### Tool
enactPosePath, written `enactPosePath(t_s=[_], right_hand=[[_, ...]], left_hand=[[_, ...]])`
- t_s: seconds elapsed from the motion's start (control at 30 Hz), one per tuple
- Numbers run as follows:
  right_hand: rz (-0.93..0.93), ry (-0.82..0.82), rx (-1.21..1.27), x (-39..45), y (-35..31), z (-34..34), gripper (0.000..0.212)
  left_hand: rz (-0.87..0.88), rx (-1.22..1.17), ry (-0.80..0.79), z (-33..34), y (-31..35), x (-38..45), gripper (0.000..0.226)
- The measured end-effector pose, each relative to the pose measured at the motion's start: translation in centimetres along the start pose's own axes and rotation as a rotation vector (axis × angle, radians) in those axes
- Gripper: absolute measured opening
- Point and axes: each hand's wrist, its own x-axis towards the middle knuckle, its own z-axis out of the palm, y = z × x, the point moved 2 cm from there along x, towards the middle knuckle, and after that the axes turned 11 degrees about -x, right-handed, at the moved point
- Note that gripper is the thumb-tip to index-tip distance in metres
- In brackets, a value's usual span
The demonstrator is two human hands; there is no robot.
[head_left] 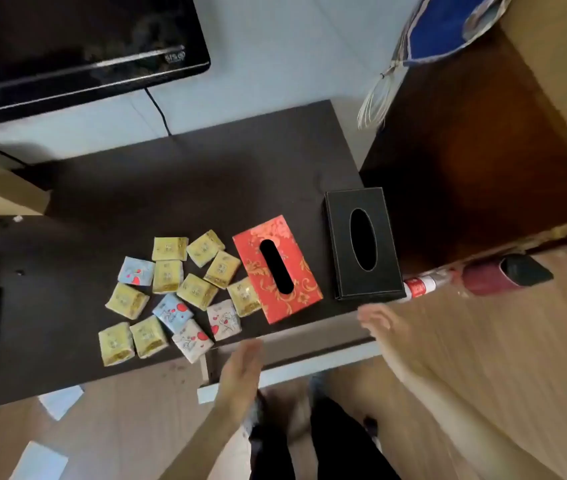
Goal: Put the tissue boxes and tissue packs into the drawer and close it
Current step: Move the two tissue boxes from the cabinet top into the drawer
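Note:
A red and gold tissue box (pixel 276 268) lies on the dark table top (pixel 178 188). Right of it, at the table's right end, lies a black tissue box (pixel 363 244). Left of the red box, several small tissue packs (pixel 174 292), yellow, blue and white, are scattered near the front edge. A white drawer (pixel 295 367) under the front edge is pulled out a little. My left hand (pixel 240 372) hovers over the drawer's left part, fingers straight, holding nothing. My right hand (pixel 382 323) is blurred, fingers spread, just below the black box, with nothing in it.
A black monitor (pixel 77 46) hangs at the back left with a cable running down. A brown cabinet (pixel 482 150) stands right of the table. A red and black item (pixel 503 275) and a white bottle (pixel 424 285) lie on the wood floor. Papers (pixel 60 400) lie below the table.

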Motion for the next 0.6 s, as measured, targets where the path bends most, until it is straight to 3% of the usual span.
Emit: enactPosePath(t_s=[0.1, 0.2, 0.33, 0.4, 0.5, 0.6], right_hand=[[-0.172, 0.246, -0.124, 4.4, -3.0, -2.9, 0.031], [-0.228, 0.42, -0.194, 8.8, -5.1, -4.5, 0.04], [-0.022, 0.258, -0.223, 13.6, -3.3, -4.6, 0.065], [0.006, 0.164, -0.147, 14.9, -2.0, -3.9, 0.059], [-0.035, 0.215, -0.149, 15.9, -0.8, -3.2, 0.048], [-0.062, 0.273, -0.156, 16.0, -0.5, -2.9, 0.044]], left_hand=[[0.247, 0.061, 0.107, 1.6, 4.9, 4.5, 0.033], [0.315, 0.127, 0.24, 3.7, 8.4, 8.4, 0.054], [0.145, 0.134, 0.3, 5.1, 8.8, 12.5, 0.073], [0.097, 0.072, 0.334, 5.7, 8.5, 13.7, 0.063], [0.058, -0.07, 0.41, 5.8, 8.1, 14.8, 0.036], [0.025, -0.151, 0.436, 5.7, 8.0, 15.4, 0.029]])
